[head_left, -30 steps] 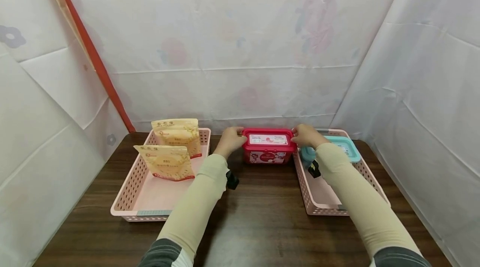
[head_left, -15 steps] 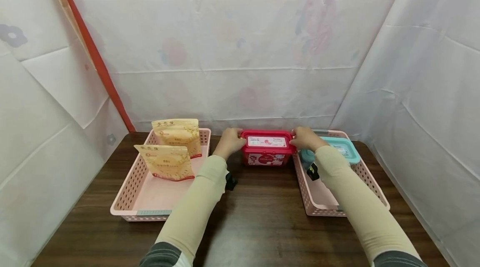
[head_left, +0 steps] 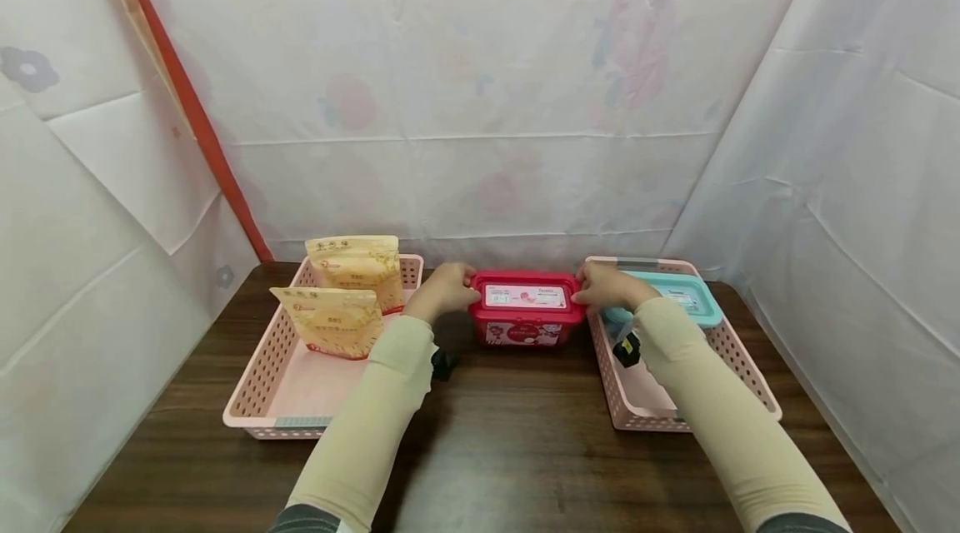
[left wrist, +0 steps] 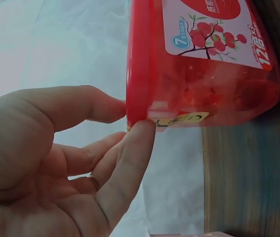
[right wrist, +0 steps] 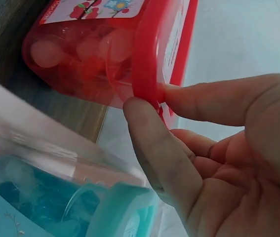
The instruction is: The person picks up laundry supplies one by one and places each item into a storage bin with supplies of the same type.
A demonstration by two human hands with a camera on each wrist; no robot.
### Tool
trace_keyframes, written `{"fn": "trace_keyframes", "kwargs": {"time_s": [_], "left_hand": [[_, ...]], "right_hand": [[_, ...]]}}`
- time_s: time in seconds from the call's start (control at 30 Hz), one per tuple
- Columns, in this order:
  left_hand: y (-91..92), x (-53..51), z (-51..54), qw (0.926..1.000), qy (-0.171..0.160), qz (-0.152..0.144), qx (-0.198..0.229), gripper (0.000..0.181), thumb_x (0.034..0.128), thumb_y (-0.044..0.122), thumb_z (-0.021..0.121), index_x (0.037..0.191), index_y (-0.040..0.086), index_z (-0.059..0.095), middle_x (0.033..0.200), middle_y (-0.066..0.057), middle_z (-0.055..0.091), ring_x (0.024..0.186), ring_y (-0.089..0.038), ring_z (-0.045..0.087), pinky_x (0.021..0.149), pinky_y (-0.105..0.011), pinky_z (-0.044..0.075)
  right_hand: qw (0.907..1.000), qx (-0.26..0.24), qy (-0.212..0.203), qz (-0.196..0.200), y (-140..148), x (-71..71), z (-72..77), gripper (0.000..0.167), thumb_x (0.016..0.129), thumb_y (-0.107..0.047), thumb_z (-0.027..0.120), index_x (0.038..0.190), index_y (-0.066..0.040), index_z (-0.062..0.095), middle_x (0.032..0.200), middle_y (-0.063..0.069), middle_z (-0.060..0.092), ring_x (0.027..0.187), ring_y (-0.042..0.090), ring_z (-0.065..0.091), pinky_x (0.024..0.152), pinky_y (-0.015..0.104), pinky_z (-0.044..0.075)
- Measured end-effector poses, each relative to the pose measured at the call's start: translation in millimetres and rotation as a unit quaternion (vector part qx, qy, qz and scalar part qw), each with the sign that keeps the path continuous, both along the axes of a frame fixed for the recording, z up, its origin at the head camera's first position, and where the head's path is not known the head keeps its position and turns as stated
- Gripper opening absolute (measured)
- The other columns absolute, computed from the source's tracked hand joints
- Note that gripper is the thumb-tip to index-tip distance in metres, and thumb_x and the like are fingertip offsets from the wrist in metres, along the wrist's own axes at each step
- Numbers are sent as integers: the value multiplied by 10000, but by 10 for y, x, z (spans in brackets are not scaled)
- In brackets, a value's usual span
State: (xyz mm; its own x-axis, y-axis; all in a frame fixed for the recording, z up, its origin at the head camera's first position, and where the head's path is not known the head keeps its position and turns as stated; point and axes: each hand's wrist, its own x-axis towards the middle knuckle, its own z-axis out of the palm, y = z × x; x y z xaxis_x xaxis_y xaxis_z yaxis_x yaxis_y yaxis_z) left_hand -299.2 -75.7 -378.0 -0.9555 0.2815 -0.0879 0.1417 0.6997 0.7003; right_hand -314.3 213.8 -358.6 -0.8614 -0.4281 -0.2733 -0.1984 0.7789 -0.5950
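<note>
A red lidded tub (head_left: pixel 527 308) of see-through plastic stands between two pink baskets, with rounded pods visible through its wall in the right wrist view. My left hand (head_left: pixel 446 293) pinches the left end of its lid, thumb on the top and fingers at the rim, as the left wrist view shows. At the other end my right hand (head_left: pixel 609 287) pinches the lid's rim between thumb (right wrist: pixel 204 101) and forefinger. Whether the tub's base touches the table cannot be told. A similar turquoise tub (head_left: pixel 693 300) sits in the right basket, partly behind my right arm.
The left pink basket (head_left: pixel 251 379) holds two yellow pouches (head_left: pixel 337 325) standing upright. The right pink basket (head_left: pixel 611 383) lies under my right forearm. White cloth (head_left: pixel 480 100) hangs behind and at both sides of the dark wooden table (head_left: pixel 525 450).
Both hands have drawn the red tub toward me and slightly left, holding its lid ends throughout. Baskets, pouches and the turquoise tub have stayed in place.
</note>
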Motion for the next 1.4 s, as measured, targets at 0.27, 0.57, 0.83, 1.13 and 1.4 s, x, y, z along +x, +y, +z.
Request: {"fn": "trace_keyframes", "kwargs": {"time_s": [0.27, 0.57, 0.83, 1.13, 1.4], "left_hand": [[-90, 144, 11, 9997, 115, -86, -183, 518, 883, 36, 636, 1364, -117, 521, 1095, -198, 657, 707, -152, 639, 684, -283, 551], [-166, 237, -14, 9999, -92, -67, 68, 516, 902, 25, 635, 1373, -131, 494, 1095, -191, 639, 719, -161, 652, 664, -278, 569], [-225, 303, -21, 9996, -56, -240, 103, 510, 894, 17, 639, 1352, -154, 493, 1054, -193, 647, 684, -157, 667, 681, -295, 575], [-248, 360, -58, 9985, -203, -325, 397, 493, 915, 13, 657, 1339, -167, 481, 1073, -217, 621, 730, -207, 694, 671, -296, 592], [-285, 440, -64, 9964, -335, -334, 708, 485, 922, -21, 652, 1335, -191, 463, 1067, -237, 607, 741, -195, 687, 671, -320, 606]], "right_hand": [[9990, -237, -364, -88, -34, 100, -38, 344, 1023, -35, 549, 1274, 142, 392, 1118, 286, 603, 889, 347, 692, 789, 421, 592], [9991, -318, -268, 35, -90, 201, -49, 290, 1031, -37, 541, 1231, 125, 408, 1080, 256, 615, 849, 251, 695, 802, 435, 590], [9990, -302, -310, 75, -113, 246, -79, 305, 1024, -29, 554, 1239, 125, 401, 1057, 234, 606, 838, 253, 699, 749, 377, 602], [9987, -402, -304, 55, -86, 334, -91, 304, 1023, -43, 560, 1229, 115, 403, 1038, 214, 623, 808, 231, 698, 722, 343, 603], [9982, -513, -263, 143, -99, 400, -105, 280, 1014, -32, 572, 1200, 110, 419, 996, 195, 632, 803, 253, 697, 703, 333, 603]]}}
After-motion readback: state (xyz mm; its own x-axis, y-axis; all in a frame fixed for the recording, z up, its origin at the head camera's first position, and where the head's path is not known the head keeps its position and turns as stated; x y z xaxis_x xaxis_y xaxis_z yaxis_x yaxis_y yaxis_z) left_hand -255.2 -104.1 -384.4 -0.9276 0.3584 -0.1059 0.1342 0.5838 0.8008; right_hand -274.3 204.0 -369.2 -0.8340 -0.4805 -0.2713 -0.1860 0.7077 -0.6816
